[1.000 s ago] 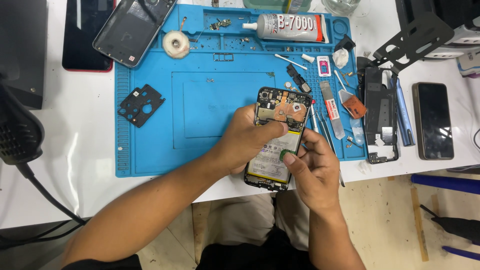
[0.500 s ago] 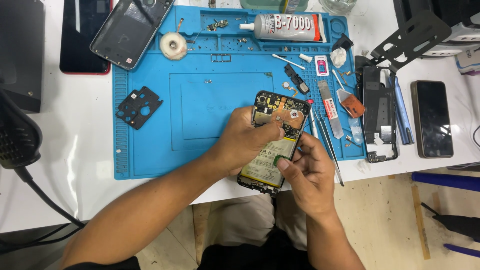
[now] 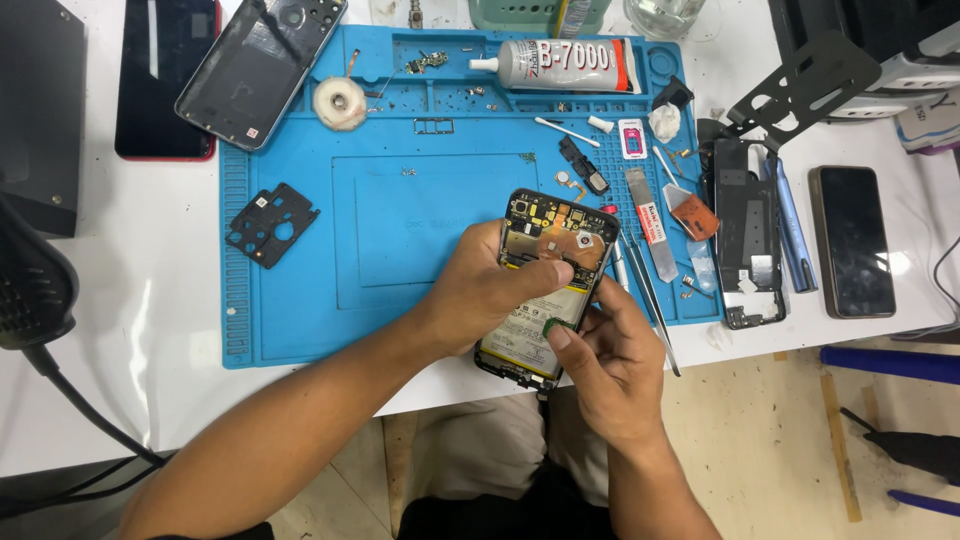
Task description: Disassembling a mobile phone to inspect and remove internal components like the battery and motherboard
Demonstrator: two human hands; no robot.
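A white workbench carried a blue silicone repair mat, ribbed along its edges and moulded with small trays at the top, likely there to keep loose screws from rolling off. Near the mat's five o'clock corner, overhanging the bench edge, lay the opened phone, back cover off, its battery and circuit board exposed. The left hand was curled around the phone from its nine o'clock side, thumb pressed across the board, apparently steadying it. The right hand sat at the phone's four o'clock, fingers pinched on a small dark part at the battery's edge; what exactly it gripped could not be told. Thin metal tweezers lay just beside the phone at three o'clock, within easy reach. At the mat's twelve o'clock rested a soft glue tube; at eleven o'clock, the grey plastic back cover and a tape roll.
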